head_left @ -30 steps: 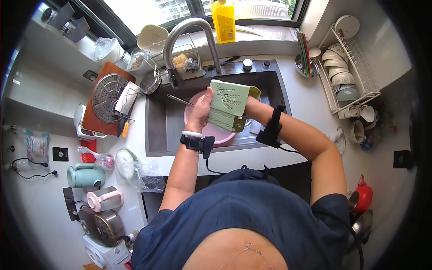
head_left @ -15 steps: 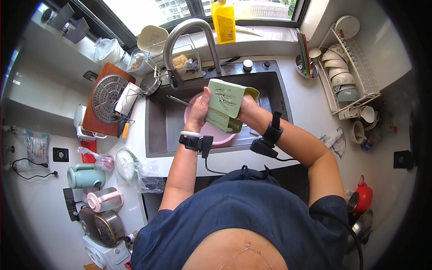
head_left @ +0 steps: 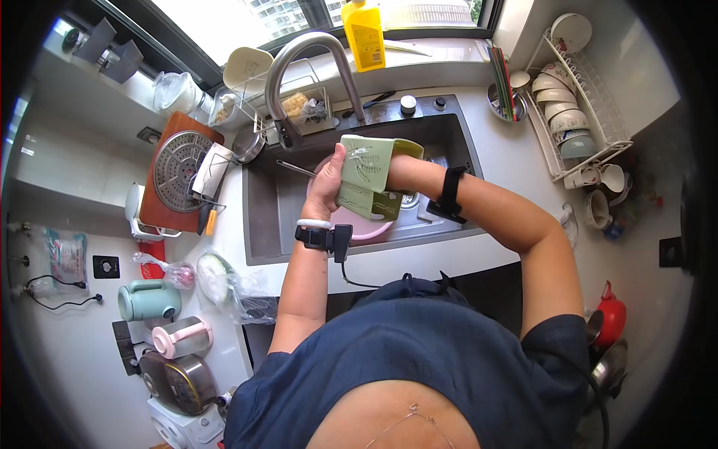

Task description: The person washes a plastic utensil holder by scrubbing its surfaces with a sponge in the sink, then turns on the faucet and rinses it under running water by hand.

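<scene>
Head view: the left hand (head_left: 327,183) is closed around the left side of a green holder (head_left: 366,168) with leaf-shaped cut-outs, its thumb lying along the holder's outer face. The right hand (head_left: 404,173) reaches into the holder from the right side; its fingers are hidden inside, so I cannot tell how far open they are or whether they grip anything. The holder is tilted and held above the sink (head_left: 263,232), between the sink's left and right edges. Below it, a pink basin (head_left: 366,231) sits in the sink, partly covered by the holder and the left hand. A thin metal rod (head_left: 293,167) shows just left of the left hand. The tap (head_left: 349,71) rises behind the sink's back edge, and 1 yellow bottle (head_left: 364,37) stands on the window sill beyond. On the bench (head_left: 501,172), a dish rack (head_left: 594,161) holding stacked bowls (head_left: 562,112) stands along the right edge. Towards the left edge, a perforated metal disc (head_left: 179,170) rests against a brown board (head_left: 158,206).
</scene>
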A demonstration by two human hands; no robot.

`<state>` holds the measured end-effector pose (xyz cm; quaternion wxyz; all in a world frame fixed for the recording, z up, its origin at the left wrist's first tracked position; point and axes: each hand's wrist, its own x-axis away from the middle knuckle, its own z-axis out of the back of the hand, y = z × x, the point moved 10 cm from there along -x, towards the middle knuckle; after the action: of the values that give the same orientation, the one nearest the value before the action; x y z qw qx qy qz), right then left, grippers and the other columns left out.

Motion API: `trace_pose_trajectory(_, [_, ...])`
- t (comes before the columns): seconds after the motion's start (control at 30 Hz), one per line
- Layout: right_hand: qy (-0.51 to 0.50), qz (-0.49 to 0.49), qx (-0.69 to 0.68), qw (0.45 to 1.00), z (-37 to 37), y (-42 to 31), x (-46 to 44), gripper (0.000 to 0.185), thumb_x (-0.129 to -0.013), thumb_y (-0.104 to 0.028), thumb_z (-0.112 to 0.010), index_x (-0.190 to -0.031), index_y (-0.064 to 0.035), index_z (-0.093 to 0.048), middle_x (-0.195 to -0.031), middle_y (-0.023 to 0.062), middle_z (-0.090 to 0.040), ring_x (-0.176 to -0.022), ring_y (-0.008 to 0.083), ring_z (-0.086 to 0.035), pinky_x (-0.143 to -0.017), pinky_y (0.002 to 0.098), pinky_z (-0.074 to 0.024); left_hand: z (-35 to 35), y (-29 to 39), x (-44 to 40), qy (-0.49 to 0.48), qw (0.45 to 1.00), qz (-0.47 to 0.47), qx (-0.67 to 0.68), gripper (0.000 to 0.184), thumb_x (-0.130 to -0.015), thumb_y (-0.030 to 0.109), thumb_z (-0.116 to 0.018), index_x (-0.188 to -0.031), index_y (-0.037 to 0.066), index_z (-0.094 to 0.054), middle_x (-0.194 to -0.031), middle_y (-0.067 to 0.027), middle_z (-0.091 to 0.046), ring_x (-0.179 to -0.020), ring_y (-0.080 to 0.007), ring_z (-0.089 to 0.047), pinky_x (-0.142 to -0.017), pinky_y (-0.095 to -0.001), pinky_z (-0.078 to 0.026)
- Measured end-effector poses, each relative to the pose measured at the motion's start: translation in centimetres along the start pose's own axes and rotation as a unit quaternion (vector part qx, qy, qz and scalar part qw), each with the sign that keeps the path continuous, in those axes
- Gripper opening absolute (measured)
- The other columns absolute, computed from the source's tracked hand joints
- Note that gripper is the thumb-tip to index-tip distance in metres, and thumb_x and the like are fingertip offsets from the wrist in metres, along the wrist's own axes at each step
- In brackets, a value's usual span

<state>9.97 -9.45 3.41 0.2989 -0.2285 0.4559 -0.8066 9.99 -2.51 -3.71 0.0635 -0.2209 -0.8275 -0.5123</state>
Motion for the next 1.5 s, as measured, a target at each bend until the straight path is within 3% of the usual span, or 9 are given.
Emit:
trace_pose_trajectory(0.3, [-0.025, 0.047, 0.368, 0.928, -0.6, 0.4, 0.3, 0.028, -0.085, -0.017, -0.051, -0.111, -0.0137, -0.061, -0.101, 0.0076, -0.065, -0.087, 0.0214, -0.064, -0.070, 0.0325, -0.0508, -0.3, 0.0, -0.1, -0.021, 1.000, 0.000, 0.017, 0.063, -0.087, 0.056, -0.047, -0.116, 0.001, -0.055, -0.107, -0.0093, -0.063, -0.095, -0.0174, -0.061, -0.083, -0.0289, -0.049])
trace_pose_trajectory(0.47, [0.060, 0.129, 0.477, 0.867, -0.5, -2.0, 2.6, 0.032, -0.082, -0.017, -0.056, -0.114, -0.0164, -0.060, -0.116, 0.0024, -0.060, -0.104, 0.0198, -0.058, -0.085, 0.0327, -0.0472, -0.6, 1.0, 0.5, -0.020, 1.000, -0.009, -0.019, 0.064, -0.087, 0.057, -0.047, -0.115, 0.000, -0.056, -0.105, -0.0096, -0.063, -0.094, -0.0167, -0.060, -0.082, -0.0288, -0.049])
trace_pose_trajectory(0.67, [0.155, 0.269, 0.453, 0.836, -0.5, -2.7, 3.9, 0.033, -0.081, -0.017, -0.057, -0.114, -0.0157, -0.060, -0.117, 0.0044, -0.059, -0.104, 0.0200, -0.058, -0.086, 0.0316, -0.0469, 0.6, 0.9, 0.5, 0.007, 0.997, 0.004, -0.082, 0.066, -0.085, 0.058, -0.050, -0.114, -0.001, -0.056, -0.104, -0.0104, -0.063, -0.093, -0.0165, -0.060, -0.082, -0.0287, -0.048])
trace_pose_trajectory(0.77, [0.021, 0.104, 0.338, 0.935, -0.5, 0.9, 1.5, 0.034, -0.081, -0.016, -0.056, -0.115, -0.0153, -0.059, -0.119, 0.0062, -0.058, -0.109, 0.0200, -0.055, -0.090, 0.0313, -0.0447, 0.4, 0.2, 0.6, 0.006, 0.998, 0.002, -0.067, 0.065, -0.086, 0.056, -0.051, -0.115, -0.002, -0.056, -0.104, -0.0100, -0.063, -0.093, -0.0162, -0.060, -0.083, -0.0287, -0.047])
trace_pose_trajectory(0.9, [0.072, 0.119, 0.343, 0.929, -1.0, 2.8, 1.0, 0.031, -0.081, -0.016, -0.056, -0.112, -0.0152, -0.060, -0.117, 0.0068, -0.059, -0.108, 0.0209, -0.056, -0.090, 0.0317, -0.0447, -0.6, 1.4, 0.7, 0.002, 0.995, -0.045, -0.092, 0.059, -0.087, 0.051, -0.053, -0.116, 0.000, -0.055, -0.105, -0.0085, -0.062, -0.093, -0.0148, -0.059, -0.083, -0.0271, -0.047])
trace_pose_trajectory(1.0, [0.124, 0.252, 0.440, 0.853, -1.6, 1.4, 1.8, 0.028, -0.081, -0.017, -0.058, -0.108, -0.0151, -0.063, -0.111, 0.0066, -0.062, -0.101, 0.0220, -0.059, -0.086, 0.0329, -0.0466, -0.8, 1.6, 0.7, -0.007, 0.995, -0.059, -0.084, 0.055, -0.088, 0.048, -0.054, -0.116, 0.000, -0.055, -0.105, -0.0076, -0.062, -0.092, -0.0139, -0.059, -0.082, -0.0262, -0.048])
trace_pose_trajectory(1.27, [-0.007, 0.090, 0.255, 0.963, -0.3, 2.9, 1.4, 0.032, -0.089, -0.024, -0.047, -0.117, -0.0137, -0.057, -0.117, 0.0063, -0.059, -0.105, 0.0230, -0.057, -0.088, 0.0314, -0.0441, -0.3, 0.2, 0.4, 0.014, 0.998, -0.047, -0.033, 0.051, -0.090, 0.045, -0.053, -0.115, 0.001, -0.056, -0.102, -0.0068, -0.063, -0.090, -0.0127, -0.060, -0.080, -0.0263, -0.048])
trace_pose_trajectory(1.4, [-0.014, 0.198, 0.311, 0.930, -2.1, 1.8, 1.1, 0.035, -0.088, -0.019, -0.055, -0.122, -0.0118, -0.053, -0.118, 0.0056, -0.058, -0.105, 0.0201, -0.057, -0.090, 0.0320, -0.0450, -1.5, 1.3, 0.6, -0.008, 0.994, -0.069, -0.084, 0.050, -0.090, 0.045, -0.052, -0.114, 0.001, -0.056, -0.101, -0.0069, -0.064, -0.088, -0.0126, -0.060, -0.079, -0.0257, -0.049])
trace_pose_trajectory(1.5, [-0.024, 0.129, 0.087, 0.988, -1.9, 4.6, 0.1, 0.034, -0.091, -0.016, -0.051, -0.125, -0.0100, -0.051, -0.117, 0.0059, -0.058, -0.101, 0.0167, -0.059, -0.086, 0.0293, -0.0473, -2.0, 2.0, 0.7, -0.011, 0.993, -0.078, -0.084, 0.051, -0.090, 0.046, -0.052, -0.114, 0.001, -0.056, -0.101, -0.0068, -0.064, -0.087, -0.0126, -0.060, -0.077, -0.0258, -0.049])
